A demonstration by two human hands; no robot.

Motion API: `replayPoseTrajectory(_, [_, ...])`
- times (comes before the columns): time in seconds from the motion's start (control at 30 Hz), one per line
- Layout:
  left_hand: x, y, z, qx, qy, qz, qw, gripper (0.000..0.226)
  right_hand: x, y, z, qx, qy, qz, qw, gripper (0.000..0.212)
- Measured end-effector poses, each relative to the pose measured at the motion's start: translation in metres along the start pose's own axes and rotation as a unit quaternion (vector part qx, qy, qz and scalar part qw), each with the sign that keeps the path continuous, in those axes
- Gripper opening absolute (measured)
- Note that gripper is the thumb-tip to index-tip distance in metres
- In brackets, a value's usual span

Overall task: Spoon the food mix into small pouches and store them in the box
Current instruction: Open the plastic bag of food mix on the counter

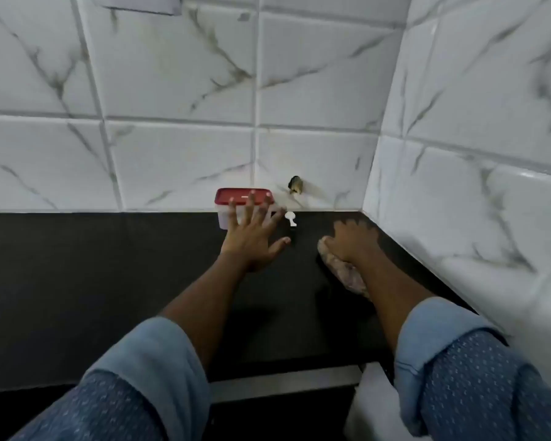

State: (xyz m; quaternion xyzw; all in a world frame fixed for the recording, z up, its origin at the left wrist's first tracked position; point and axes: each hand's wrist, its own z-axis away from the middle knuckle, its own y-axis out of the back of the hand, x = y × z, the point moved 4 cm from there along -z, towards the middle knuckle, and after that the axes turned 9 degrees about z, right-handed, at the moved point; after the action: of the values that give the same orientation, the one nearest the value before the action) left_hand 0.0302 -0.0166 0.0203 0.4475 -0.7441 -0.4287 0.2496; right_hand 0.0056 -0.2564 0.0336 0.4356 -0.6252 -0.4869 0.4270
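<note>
A small clear box with a red lid [233,198] stands against the tiled wall at the back of the black counter. My left hand [255,230] hovers in front of it with fingers spread, holding nothing. A white plastic spoon [290,218] lies just right of that hand. My right hand [350,241] rests fingers-down on a clear bag of brownish food mix [341,268] that lies on the counter under my wrist. Whether the fingers grip the bag is unclear. No small pouches are visible.
The black counter [109,281] ends in a corner of white marbled tiles, with the side wall [458,202] close on the right. A small dark hole [296,184] marks the back wall above the spoon. The counter's front edge [283,380] runs near my sleeves.
</note>
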Motion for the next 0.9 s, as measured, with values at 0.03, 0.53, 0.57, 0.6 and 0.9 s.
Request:
replayPoseTrajectory(0.03, [0.009, -0.006, 0.01, -0.013, -0.003, -0.007, 1.0, 0.079, 0.01, -0.013, 0.002, -0.043, -0.022, -0.022, 0.999, 0.062])
replayPoseTrajectory(0.53, [-0.003, -0.009, 0.022, 0.03, -0.078, 0.205, 0.975, 0.052, -0.032, -0.024, 0.036, -0.165, 0.19, -0.204, 0.946, 0.044])
replayPoseTrajectory(0.57, [-0.014, -0.004, 0.018, 0.041, -0.061, 0.247, 0.966, 0.051, -0.052, -0.024, 0.039, -0.153, 0.227, -0.206, 0.94, 0.043])
replayPoseTrajectory(0.6, [-0.025, -0.001, 0.014, 0.055, -0.048, 0.277, 0.958, 0.051, -0.072, -0.024, 0.04, -0.146, 0.252, -0.213, 0.933, 0.043])
replayPoseTrajectory(0.9, [-0.109, -0.028, 0.036, -0.082, 0.125, 0.371, 0.917, 0.057, -0.139, 0.002, -0.014, -0.249, 0.36, -0.179, 0.881, 0.051])
